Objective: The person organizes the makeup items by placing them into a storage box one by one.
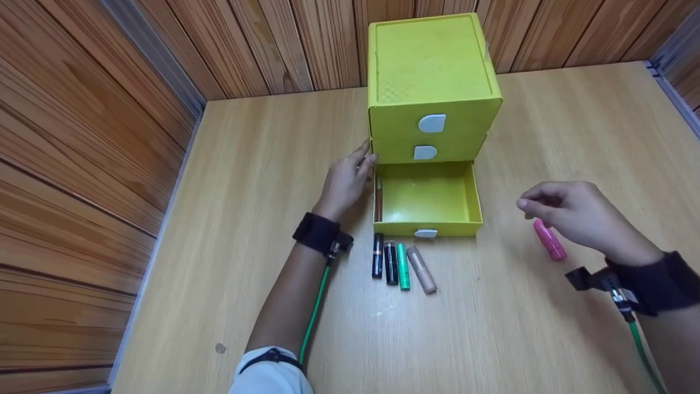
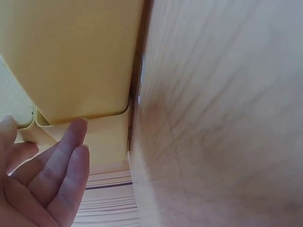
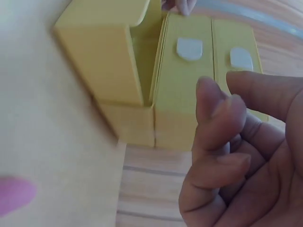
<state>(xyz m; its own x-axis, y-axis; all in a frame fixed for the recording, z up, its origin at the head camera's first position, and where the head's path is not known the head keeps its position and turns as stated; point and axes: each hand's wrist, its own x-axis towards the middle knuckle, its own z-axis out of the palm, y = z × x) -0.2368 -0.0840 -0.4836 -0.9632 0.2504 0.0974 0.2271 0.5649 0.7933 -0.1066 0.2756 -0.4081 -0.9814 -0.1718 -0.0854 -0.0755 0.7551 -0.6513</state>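
A small yellow-green chest of drawers [image 1: 437, 60] stands on a wood-grain desk [image 1: 246, 164], backed by a wood-plank wall [image 1: 328, 44]. It has three drawers, one above another, each with a white tab handle; the bottom drawer [image 1: 429, 194] is pulled out. Inside it, a slim brown tube [image 1: 378, 200] lies along the left wall.

A person's left hand [image 1: 345, 178] is at the left side of the chest, level with the lower drawers, its fingers extended and grasping nothing; whether the fingertips press on the plastic is hard to tell. The right hand [image 1: 574, 210] is raised over the desk, well to the right of the open drawer, fingers loosely bent, thumb apart from the index finger, holding nothing. Partly beneath it in the head view, a pink tube [image 1: 553, 243] lies on the desk.

In front of the open drawer, four pen-like tubes lie roughly side by side: a black tube with an orange band [image 1: 377, 256], another black tube [image 1: 390, 262], a green tube [image 1: 403, 267] and a greyish-pink tube [image 1: 421, 269], slanted. Marks on the black and green ones are too small to read.
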